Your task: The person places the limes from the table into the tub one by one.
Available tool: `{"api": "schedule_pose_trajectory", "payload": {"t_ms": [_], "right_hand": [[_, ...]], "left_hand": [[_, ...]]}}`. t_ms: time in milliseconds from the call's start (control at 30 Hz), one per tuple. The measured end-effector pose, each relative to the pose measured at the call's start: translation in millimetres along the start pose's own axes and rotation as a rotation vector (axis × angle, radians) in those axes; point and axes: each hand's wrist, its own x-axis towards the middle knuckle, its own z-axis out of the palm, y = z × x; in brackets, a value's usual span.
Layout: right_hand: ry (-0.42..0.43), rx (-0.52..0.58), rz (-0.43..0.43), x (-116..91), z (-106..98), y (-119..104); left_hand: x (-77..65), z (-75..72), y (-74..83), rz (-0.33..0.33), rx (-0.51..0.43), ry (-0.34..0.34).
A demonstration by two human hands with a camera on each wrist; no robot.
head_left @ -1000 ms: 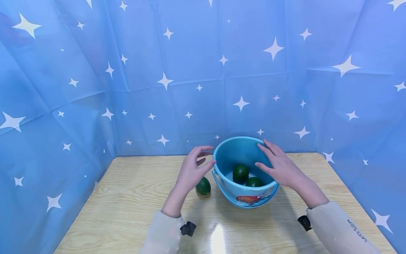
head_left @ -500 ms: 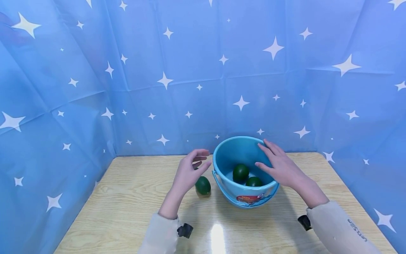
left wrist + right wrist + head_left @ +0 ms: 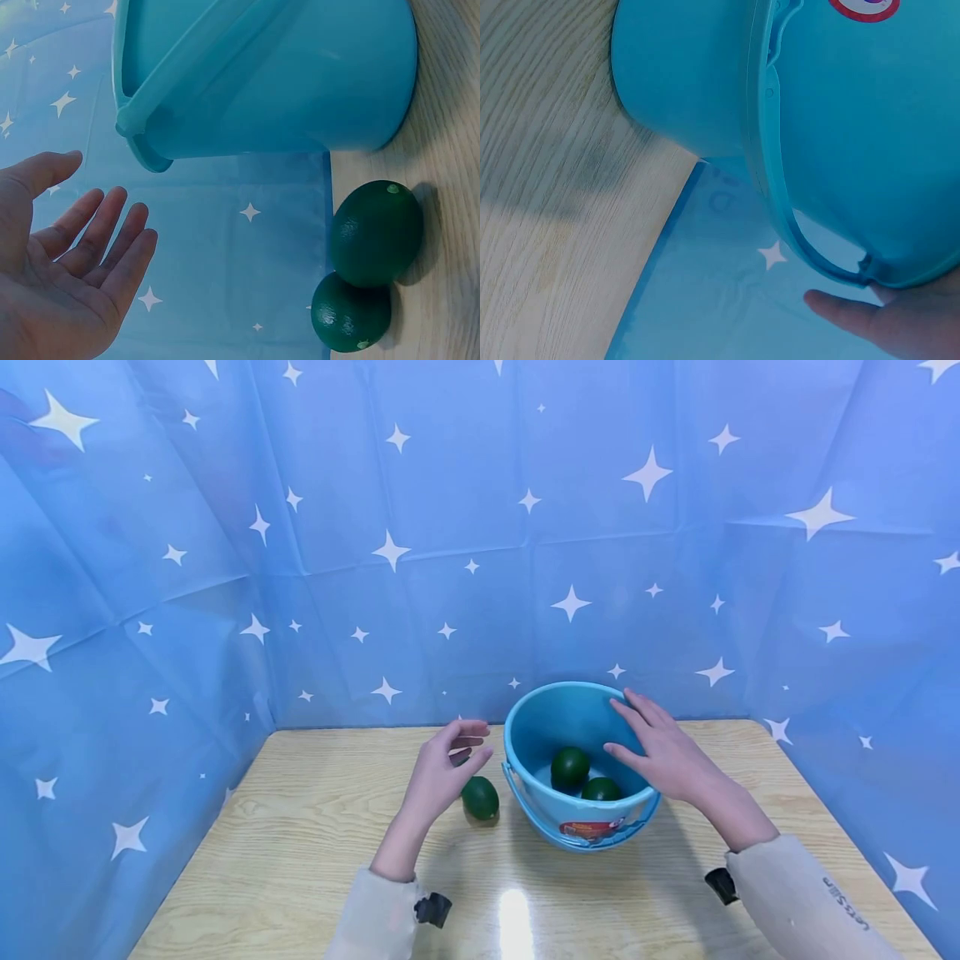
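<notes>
A light-blue bucket [image 3: 528, 806] stands on the table, its handle hanging down at the front. Inside lie two dark green, avocado-like fruits [image 3: 570, 768]. My right hand [image 3: 667, 760] holds the bucket's right rim, thumb over the opening; the right wrist view catches one finger outside, by the handle joint. My left hand [image 3: 442, 772] hovers left of the bucket, palm up in its wrist view [image 3: 82, 277], fingers relaxed and holding nothing. Below it, two more such fruits [image 3: 376, 234] rest touching on the table; in the head view the left hand mostly hides the farther one.
The pale wooden table [image 3: 300, 827] ends at a blue curtain [image 3: 465, 527] with white stars, which surrounds it at the back and sides. A red label [image 3: 588, 831] is on the bucket's front. A bright reflection lies on the tabletop near the front.
My left hand has drawn back from the bucket's left rim, moving left and slightly toward me. The right hand, the bucket and the fruits have stayed put.
</notes>
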Motion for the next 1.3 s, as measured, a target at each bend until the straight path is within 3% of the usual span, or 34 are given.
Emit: {"api": "schedule_pose_trajectory", "payload": {"t_ms": [533,1300], "right_hand": [[0.000,-0.002,-0.001,0,-1,0],[0.000,-0.001,0.005,1,-1,-1]], "left_hand": [[-2.6,-0.4,-15.9,-0.001,-0.015,-0.007],[-7.5,2.0,-38.1,-0.097,0.049,-0.014]]}}
